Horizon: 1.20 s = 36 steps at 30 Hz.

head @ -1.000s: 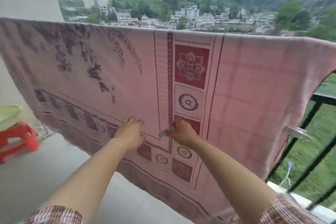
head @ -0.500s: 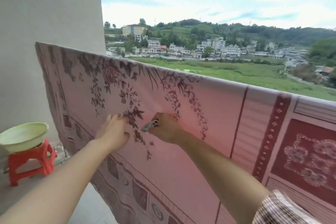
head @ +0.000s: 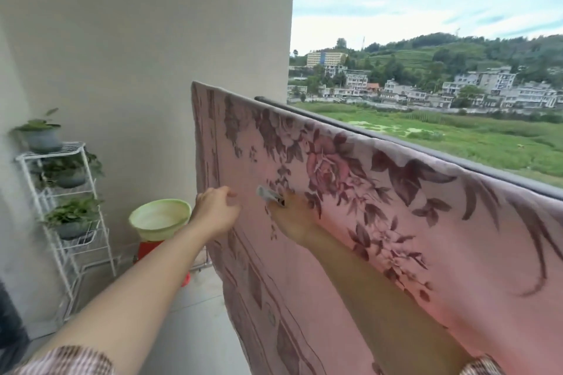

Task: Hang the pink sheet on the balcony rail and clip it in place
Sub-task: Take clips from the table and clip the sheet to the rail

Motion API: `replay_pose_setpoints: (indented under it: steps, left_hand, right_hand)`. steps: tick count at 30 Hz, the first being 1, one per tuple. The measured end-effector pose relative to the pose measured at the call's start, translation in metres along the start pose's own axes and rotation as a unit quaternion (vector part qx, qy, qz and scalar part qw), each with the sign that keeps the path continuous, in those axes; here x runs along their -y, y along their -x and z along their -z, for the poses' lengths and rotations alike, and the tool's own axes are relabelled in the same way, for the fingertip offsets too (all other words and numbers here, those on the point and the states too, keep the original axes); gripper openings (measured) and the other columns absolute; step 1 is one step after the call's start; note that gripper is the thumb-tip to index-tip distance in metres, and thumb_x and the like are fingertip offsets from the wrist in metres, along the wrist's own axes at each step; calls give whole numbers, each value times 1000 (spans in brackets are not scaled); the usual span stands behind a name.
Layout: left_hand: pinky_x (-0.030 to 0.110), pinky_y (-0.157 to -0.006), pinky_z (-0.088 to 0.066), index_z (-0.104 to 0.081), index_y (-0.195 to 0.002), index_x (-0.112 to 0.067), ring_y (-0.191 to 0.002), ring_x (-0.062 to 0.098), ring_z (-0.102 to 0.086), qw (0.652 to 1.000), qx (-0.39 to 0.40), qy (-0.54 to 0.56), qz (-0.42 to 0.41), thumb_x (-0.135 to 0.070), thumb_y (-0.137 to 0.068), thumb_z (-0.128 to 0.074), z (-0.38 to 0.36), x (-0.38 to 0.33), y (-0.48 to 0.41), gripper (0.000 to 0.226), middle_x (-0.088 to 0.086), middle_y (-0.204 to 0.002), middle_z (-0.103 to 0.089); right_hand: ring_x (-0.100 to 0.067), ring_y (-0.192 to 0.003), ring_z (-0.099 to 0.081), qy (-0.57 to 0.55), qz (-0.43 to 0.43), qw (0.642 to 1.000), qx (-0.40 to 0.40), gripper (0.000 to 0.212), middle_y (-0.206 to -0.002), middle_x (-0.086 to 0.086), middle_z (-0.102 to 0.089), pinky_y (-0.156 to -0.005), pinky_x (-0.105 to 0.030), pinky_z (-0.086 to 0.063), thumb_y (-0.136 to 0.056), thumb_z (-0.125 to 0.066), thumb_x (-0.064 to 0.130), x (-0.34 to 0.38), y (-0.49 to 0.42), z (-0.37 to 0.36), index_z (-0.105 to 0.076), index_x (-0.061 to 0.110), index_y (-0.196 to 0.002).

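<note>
The pink sheet (head: 426,222), printed with dark maroon roses and leaves, hangs draped over the dark balcony rail (head: 335,123), which runs from centre to the right edge. My right hand (head: 292,216) grips a pale grey clip (head: 269,194) and holds it against the sheet's face, near its left end. My left hand (head: 217,211) reaches beside the sheet's left edge with fingers loosely curled, touching or nearly touching the cloth. The sheet's bottom falls out of view.
A light green basin (head: 158,218) sits on a red stool (head: 152,250) by the grey wall (head: 152,39). A white wire rack (head: 67,213) with potted plants stands at the left. Beyond the rail lie green fields and houses.
Both hands and the view have moved left along the sheet, from its patterned middle to its left end. The right hand has carried the clip along.
</note>
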<state>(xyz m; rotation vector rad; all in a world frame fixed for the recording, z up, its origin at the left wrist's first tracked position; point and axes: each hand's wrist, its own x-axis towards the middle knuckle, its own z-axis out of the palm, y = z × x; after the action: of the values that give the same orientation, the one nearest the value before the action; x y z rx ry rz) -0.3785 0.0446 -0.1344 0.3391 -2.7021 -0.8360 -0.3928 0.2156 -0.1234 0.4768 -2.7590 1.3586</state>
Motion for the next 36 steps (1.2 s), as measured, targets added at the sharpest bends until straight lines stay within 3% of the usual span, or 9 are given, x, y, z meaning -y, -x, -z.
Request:
replay_pose_setpoints:
  steps: [6, 9, 11, 14, 20, 24, 28, 33, 36]
  left_hand:
    - [30, -100, -39, -65, -116, -17, -122, 26, -51, 995, -23, 90, 24, -24, -88, -53, 16, 61, -125, 32, 5, -125, -62]
    - [31, -98, -42, -68, -112, -15, -115, 25, -56, 988, -13, 149, 50, -21, -87, -54, 26, 95, -193, 30, 5, -119, -65]
    - [31, -97, -44, -70, -109, -16, -114, 23, -58, 982, -9, 179, 56, -22, -86, -55, 30, 112, -225, 28, 3, -117, -67]
    - [24, -87, -39, -71, -108, -15, -107, 18, -57, 972, -7, 221, 77, -19, -88, -54, 33, 144, -279, 26, 0, -112, -66]
    - [30, -89, -45, -70, -100, -18, -98, 15, -53, 945, 9, 304, 123, -15, -90, -53, 34, 207, -368, 20, -2, -102, -62]
    - [31, -77, -47, -71, -97, -16, -91, 19, -55, 928, 18, 343, 143, -18, -90, -52, 22, 254, -440, 19, 6, -100, -65]
    - [30, -76, -48, -70, -93, -15, -87, 19, -58, 917, 13, 374, 139, -22, -91, -53, 10, 285, -521, 19, 3, -94, -68]
    - [30, -79, -52, -65, -101, -17, -90, 17, -64, 874, 3, 462, 152, -37, -96, -47, 14, 323, -622, 27, 2, -104, -67]
    - [30, -81, -53, -62, -107, -17, -98, 17, -65, 868, -10, 476, 143, -43, -94, -50, 30, 352, -676, 31, 0, -108, -66]
  right_hand:
    - [-11, -48, -37, -67, 0, 998, 10, 27, -57, 2, -41, -43, -22, -26, -84, -64, 25, 18, -129, -61, -51, 15, -63]
    - [-11, -49, -42, -141, -31, 990, 0, 15, -63, -1, -49, -46, -20, -32, -79, -70, 23, 34, -198, -91, -69, 8, -79]
    - [-12, -62, -52, -204, -59, 977, 1, 11, -75, -2, -59, -62, -24, -46, -78, -72, 19, 43, -233, -104, -70, 12, -87]
    - [-14, -72, -55, -242, -82, 966, 35, 9, -76, -1, -62, -74, -31, -50, -78, -70, 11, 54, -295, -137, -70, 12, -86]
    - [-21, -73, -59, -306, -85, 945, 73, 9, -84, -10, -67, -71, -31, -49, -76, -67, 3, 66, -403, -202, -65, 10, -82]
    - [-24, -84, -71, -317, -57, 940, 113, 23, -93, -18, -74, -75, -26, -57, -72, -72, 4, 73, -479, -243, -71, -6, -94]
    - [-29, -95, -71, -311, -25, 943, 120, 23, -97, -21, -73, -87, -30, -57, -64, -85, 11, 84, -567, -278, -77, 5, -85]
    - [-15, -83, -68, -299, -25, 944, 135, 36, -97, -15, -74, -88, -29, -57, -63, -87, 27, 103, -683, -331, -78, 10, -93]
    - [-14, -81, -66, -279, -23, 949, 146, 21, -88, -6, -73, -83, -30, -55, -78, -75, 31, 115, -740, -363, -78, 14, -91]
